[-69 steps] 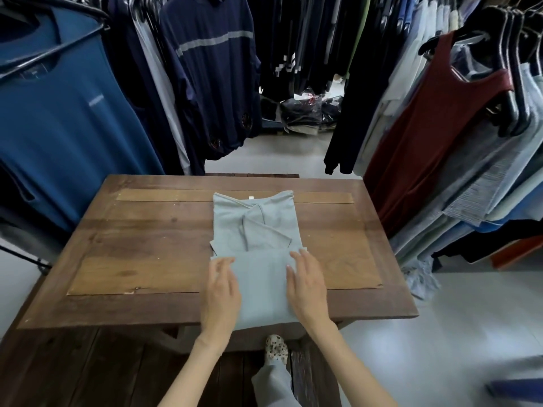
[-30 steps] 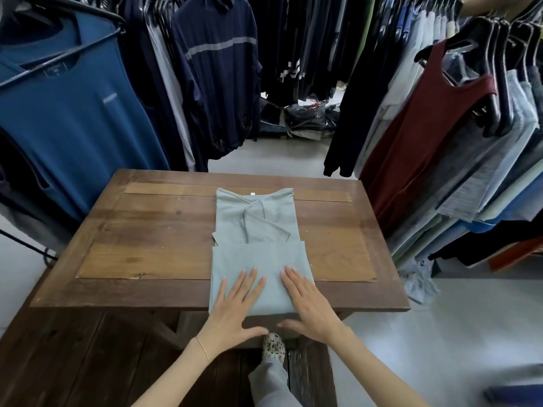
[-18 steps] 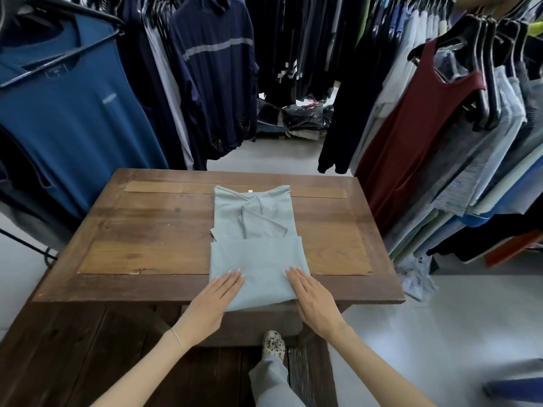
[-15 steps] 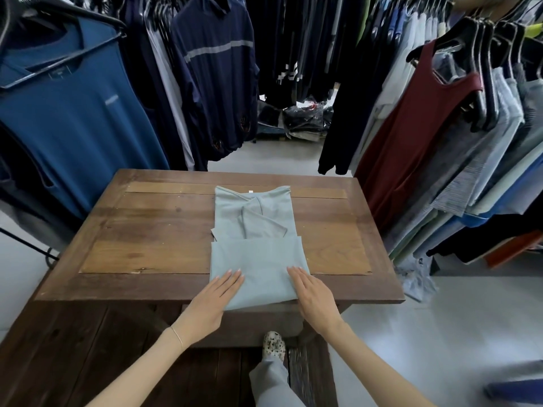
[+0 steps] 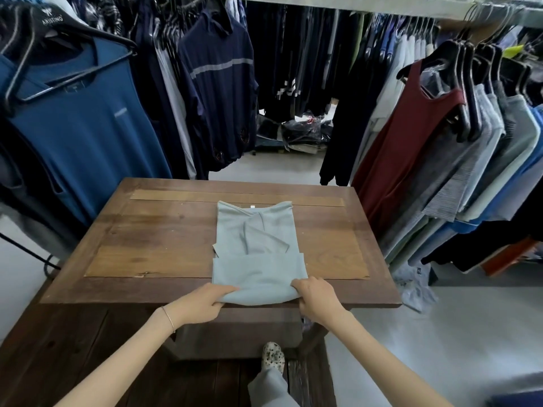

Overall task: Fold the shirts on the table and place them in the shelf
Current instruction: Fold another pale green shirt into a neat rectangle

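Observation:
A pale blue-grey shirt [image 5: 255, 251] lies partly folded on the wooden table [image 5: 152, 245], its sleeves tucked in and its bottom part doubled up over the middle. My left hand [image 5: 202, 302] grips the near left corner of the folded edge, fingers curled under the cloth. At the near right corner, my right hand [image 5: 318, 296] grips the same edge. Both hands sit at the table's front edge. No shelf is in view.
Racks of hanging clothes crowd both sides: a blue top [image 5: 79, 130] at left, a dark red tank top [image 5: 411, 142] at right. Bagged garments [image 5: 296, 133] lie on the floor beyond the table. My foot [image 5: 273, 355] stands under the table's front.
My hands lay flat on the folded lower part of the shirt; now both have slid to its near corners and curled round the edge.

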### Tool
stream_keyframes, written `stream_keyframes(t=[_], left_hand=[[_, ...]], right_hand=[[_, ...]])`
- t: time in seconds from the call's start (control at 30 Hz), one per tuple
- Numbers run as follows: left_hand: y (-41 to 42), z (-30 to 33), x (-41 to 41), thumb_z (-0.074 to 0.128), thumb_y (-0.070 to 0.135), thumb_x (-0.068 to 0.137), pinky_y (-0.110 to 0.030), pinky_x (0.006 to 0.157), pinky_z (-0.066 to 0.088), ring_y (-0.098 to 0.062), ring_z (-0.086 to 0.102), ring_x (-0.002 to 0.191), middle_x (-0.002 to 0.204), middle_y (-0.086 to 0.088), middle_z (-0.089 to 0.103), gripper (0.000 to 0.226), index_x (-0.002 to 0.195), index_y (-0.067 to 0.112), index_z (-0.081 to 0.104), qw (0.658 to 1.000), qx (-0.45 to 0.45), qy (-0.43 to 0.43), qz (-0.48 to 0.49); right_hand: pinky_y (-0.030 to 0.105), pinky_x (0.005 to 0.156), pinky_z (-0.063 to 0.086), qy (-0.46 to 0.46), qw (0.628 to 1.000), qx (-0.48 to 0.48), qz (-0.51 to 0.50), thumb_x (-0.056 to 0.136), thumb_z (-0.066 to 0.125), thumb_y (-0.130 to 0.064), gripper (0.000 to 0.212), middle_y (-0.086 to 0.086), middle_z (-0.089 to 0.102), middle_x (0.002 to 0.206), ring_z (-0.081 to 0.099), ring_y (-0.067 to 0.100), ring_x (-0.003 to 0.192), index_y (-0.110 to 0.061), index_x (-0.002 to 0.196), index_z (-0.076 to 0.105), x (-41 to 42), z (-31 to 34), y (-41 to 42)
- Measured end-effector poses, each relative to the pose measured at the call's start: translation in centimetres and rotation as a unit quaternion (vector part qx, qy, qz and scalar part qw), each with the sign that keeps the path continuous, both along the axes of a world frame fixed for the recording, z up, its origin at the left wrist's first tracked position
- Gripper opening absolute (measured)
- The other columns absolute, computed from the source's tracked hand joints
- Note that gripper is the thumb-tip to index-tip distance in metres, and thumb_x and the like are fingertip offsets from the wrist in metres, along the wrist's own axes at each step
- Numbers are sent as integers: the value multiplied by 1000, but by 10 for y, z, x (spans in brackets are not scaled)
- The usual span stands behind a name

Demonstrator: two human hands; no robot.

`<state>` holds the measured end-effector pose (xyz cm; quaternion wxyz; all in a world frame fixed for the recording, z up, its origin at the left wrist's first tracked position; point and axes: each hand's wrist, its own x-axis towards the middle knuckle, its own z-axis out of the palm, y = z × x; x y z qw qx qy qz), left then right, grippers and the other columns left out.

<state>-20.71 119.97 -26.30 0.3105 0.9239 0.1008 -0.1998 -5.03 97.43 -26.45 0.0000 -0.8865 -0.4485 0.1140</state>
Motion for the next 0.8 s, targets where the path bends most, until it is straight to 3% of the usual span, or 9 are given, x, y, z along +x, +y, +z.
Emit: stream_keyframes(t=[0.1, 0.2, 0.27, 0.33, 0.43, 0.53, 0.6, 0.73, 0.8], left_hand=[[5, 12, 6, 38, 5, 97, -4, 68, 35, -4, 50, 91, 106, 11, 56, 35, 121, 23, 56, 999, -44, 25, -20], [19, 26, 9, 44, 10, 94, -15, 69, 37, -1, 49, 75, 85, 11, 56, 23, 88, 26, 59, 996, -87, 26, -24], [32, 35, 13, 46, 13, 90, -26, 73, 37, -5, 47, 71, 79, 5, 53, 16, 79, 21, 55, 995, -104, 7, -7], [46, 44, 19, 50, 19, 91, -28, 77, 40, -7, 51, 77, 83, 5, 58, 12, 87, 22, 62, 993, -111, -29, 16], [64, 54, 37, 57, 24, 94, -24, 85, 48, -4, 59, 100, 111, 14, 63, 25, 117, 31, 62, 980, -128, -107, 110], [72, 60, 62, 61, 21, 92, -38, 85, 56, -13, 65, 104, 118, 10, 65, 32, 123, 29, 60, 917, -277, -182, 224], [81, 50, 85, 62, 21, 91, -44, 88, 55, -20, 65, 107, 118, -1, 66, 34, 124, 29, 59, 875, -325, -210, 290], [90, 17, 134, 70, 48, 80, -41, 101, 45, -21, 56, 118, 131, -8, 57, 49, 125, 34, 55, 816, -342, -218, 411], [85, 0, 150, 61, 32, 91, -30, 98, 41, -17, 51, 116, 133, -6, 50, 51, 137, 20, 43, 817, -312, -186, 449]], right_hand=[[33, 55, 35, 86, 996, -19, 4, 80, 48, -8, 8, 8, 57, 84, 49, 29, 75, -15, 83, 48, 5, 14, -2], [30, 50, 30, 150, 988, 27, -5, 78, 52, -13, 9, 4, 51, 66, 44, 18, 59, -9, 70, 51, 17, 26, -4], [30, 52, 26, 194, 978, 79, -20, 78, 53, -15, 16, 5, 45, 60, 37, 15, 53, -4, 66, 50, 26, 40, -4], [27, 54, 27, 247, 960, 121, -48, 82, 55, -15, 19, 0, 44, 59, 37, 11, 54, -7, 65, 52, 38, 55, 0], [15, 55, 34, 320, 922, 197, -95, 87, 57, -13, 21, -12, 51, 64, 45, 2, 56, -25, 71, 57, 64, 74, 11], [19, 64, 47, 399, 856, 291, -152, 89, 56, -9, 18, -8, 66, 81, 61, 4, 75, -23, 86, 66, 95, 76, 27], [20, 65, 50, 406, 836, 318, -188, 90, 55, -7, 16, -3, 69, 89, 65, 9, 83, -17, 93, 67, 115, 70, 42], [17, 58, 49, 424, 782, 345, -301, 91, 51, -4, 13, 2, 67, 86, 62, 17, 79, -8, 91, 64, 149, 39, 84], [22, 64, 54, 429, 767, 316, -357, 91, 53, -7, 10, 5, 67, 92, 64, 19, 83, -10, 96, 61, 160, 15, 101]])
